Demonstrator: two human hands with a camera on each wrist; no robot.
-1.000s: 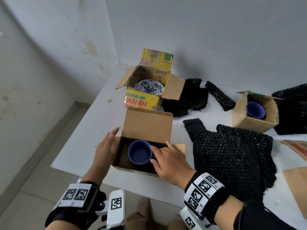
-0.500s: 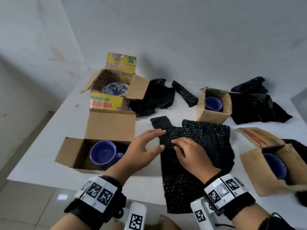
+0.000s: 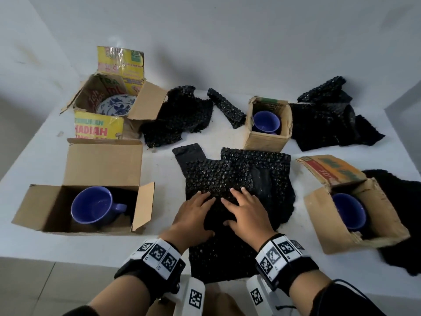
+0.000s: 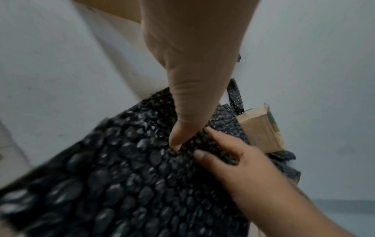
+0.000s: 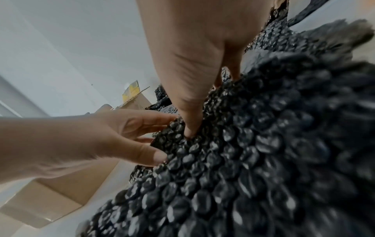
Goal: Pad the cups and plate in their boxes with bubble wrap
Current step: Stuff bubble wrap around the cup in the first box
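Observation:
A black bubble wrap sheet [image 3: 227, 176] lies at the middle front of the white table [image 3: 45, 156]. My left hand [image 3: 196, 213] and right hand [image 3: 243, 208] sit side by side on it. Each pinches a raised fold of the wrap between thumb and fingers. The wrist views show each thumb [image 4: 178, 141] [image 5: 190, 128] dug into the bubbles [image 4: 121, 176] [image 5: 263, 144]. Blue cups stand in three open boxes: front left [image 3: 92, 205], back [image 3: 265, 120], right [image 3: 348, 210]. A blue-patterned plate [image 3: 117, 106] lies in the yellow-printed box [image 3: 145, 101].
More black bubble wrap lies at the back centre [image 3: 177, 117], as a small roll [image 3: 226, 107], at the back right [image 3: 325, 119] and under the right box [image 3: 398, 224]. The front-left box [image 3: 102, 163] has its flaps up. The table's front edge runs just below my wrists.
My hands left the front-left box and moved right to the bubble wrap sheet. They have since come down onto it and bunched it. The view swung right.

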